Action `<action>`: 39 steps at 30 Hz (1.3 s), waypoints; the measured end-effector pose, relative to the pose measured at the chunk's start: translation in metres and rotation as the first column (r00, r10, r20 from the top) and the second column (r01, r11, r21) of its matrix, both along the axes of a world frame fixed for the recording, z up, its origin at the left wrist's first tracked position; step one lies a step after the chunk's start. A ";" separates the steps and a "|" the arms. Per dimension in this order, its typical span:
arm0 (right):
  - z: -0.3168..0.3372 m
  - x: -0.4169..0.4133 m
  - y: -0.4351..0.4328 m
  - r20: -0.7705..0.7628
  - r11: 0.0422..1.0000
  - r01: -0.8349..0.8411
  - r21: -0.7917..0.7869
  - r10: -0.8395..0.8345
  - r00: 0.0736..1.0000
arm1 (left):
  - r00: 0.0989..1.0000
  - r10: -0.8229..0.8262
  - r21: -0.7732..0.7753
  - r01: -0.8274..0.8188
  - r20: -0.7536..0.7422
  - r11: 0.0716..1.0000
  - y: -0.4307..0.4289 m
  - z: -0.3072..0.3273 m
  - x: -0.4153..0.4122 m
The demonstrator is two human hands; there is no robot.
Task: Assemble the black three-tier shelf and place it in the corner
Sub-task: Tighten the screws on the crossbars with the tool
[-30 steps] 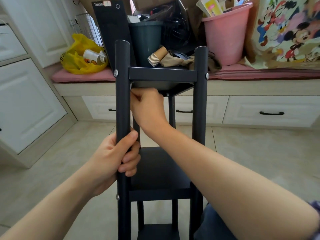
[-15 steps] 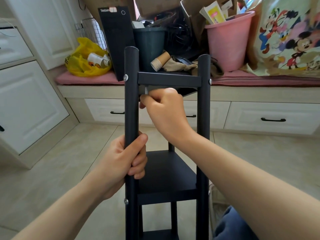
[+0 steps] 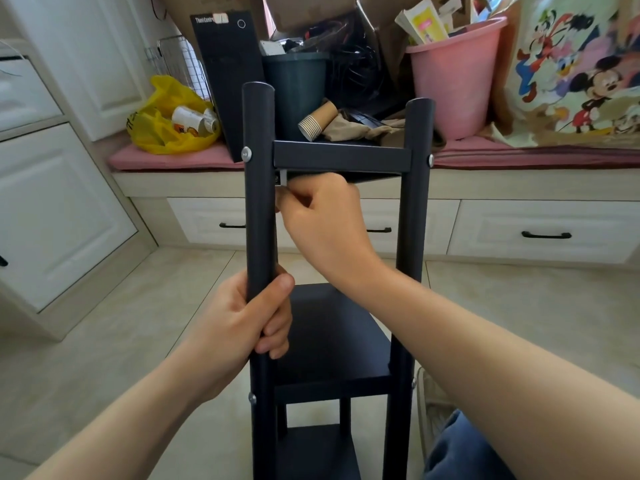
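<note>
The black three-tier shelf (image 3: 341, 155) stands upright on the tiled floor in front of me, its round posts fixed with silver bolts. My left hand (image 3: 247, 318) grips the front left post (image 3: 259, 188) at mid height. My right hand (image 3: 320, 218) reaches between the front posts, just under the top tier, with its fingers curled round a small silver tool (image 3: 283, 177) at the inner side of the left post. What the tool's tip meets is hidden. The middle tier (image 3: 332, 337) and bottom tier (image 3: 317, 452) show below my arms.
A window bench with a pink cushion (image 3: 173, 159) runs behind the shelf, piled with a yellow bag (image 3: 162, 133), a dark bin (image 3: 298, 84), paper cups (image 3: 317, 121) and a pink bucket (image 3: 453, 77). White drawers (image 3: 543, 230) sit below it, white cabinets (image 3: 52, 209) at left. My knee (image 3: 460, 448) is at lower right.
My right hand has shifted a little under the top tier and the silver tool now shows at the left post. The view has moved slightly closer. My left hand keeps its grip.
</note>
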State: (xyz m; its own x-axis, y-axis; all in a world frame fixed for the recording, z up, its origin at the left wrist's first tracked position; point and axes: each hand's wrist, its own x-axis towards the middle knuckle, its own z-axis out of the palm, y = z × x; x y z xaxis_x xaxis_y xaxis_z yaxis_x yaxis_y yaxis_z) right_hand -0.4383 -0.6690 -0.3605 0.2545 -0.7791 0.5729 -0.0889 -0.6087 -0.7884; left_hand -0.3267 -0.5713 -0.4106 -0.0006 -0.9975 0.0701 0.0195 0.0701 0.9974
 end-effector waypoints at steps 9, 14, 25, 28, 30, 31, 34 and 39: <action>-0.004 0.007 0.003 -0.002 0.998 0.034 -0.052 -0.034 0.999 | 1.000 -0.011 -0.006 0.011 0.004 1.000 0.004 -0.002 0.004; -0.005 0.014 0.000 0.066 0.999 0.020 -0.041 -0.018 0.998 | 0.999 -0.046 -0.002 0.046 -0.012 0.999 0.005 -0.003 0.005; -0.009 0.024 -0.007 0.120 0.994 0.072 -0.082 -0.062 0.991 | 0.999 -0.053 0.020 0.052 0.004 0.998 0.002 0.001 0.007; -0.011 0.021 -0.006 0.032 0.997 0.047 -0.057 -0.046 0.998 | 0.999 -0.040 0.020 0.040 -0.007 0.999 0.001 0.001 0.006; -0.011 0.016 -0.005 -0.005 0.999 0.030 -0.021 -0.030 1.000 | 0.999 -0.038 0.024 0.039 -0.011 0.999 0.001 0.001 0.006; -0.011 0.014 -0.004 -0.014 1.000 0.018 -0.012 -0.018 1.000 | 0.999 -0.039 0.027 0.040 -0.012 0.999 0.001 0.002 0.005; -0.008 0.006 0.001 -0.029 1.000 0.004 0.007 -0.004 1.000 | 0.999 -0.047 0.022 0.047 -0.017 0.999 0.002 0.002 0.005; -0.002 -0.004 0.004 -0.001 1.000 0.012 0.015 -0.012 1.000 | 0.998 -0.054 0.015 0.055 -0.019 0.998 0.002 0.002 0.004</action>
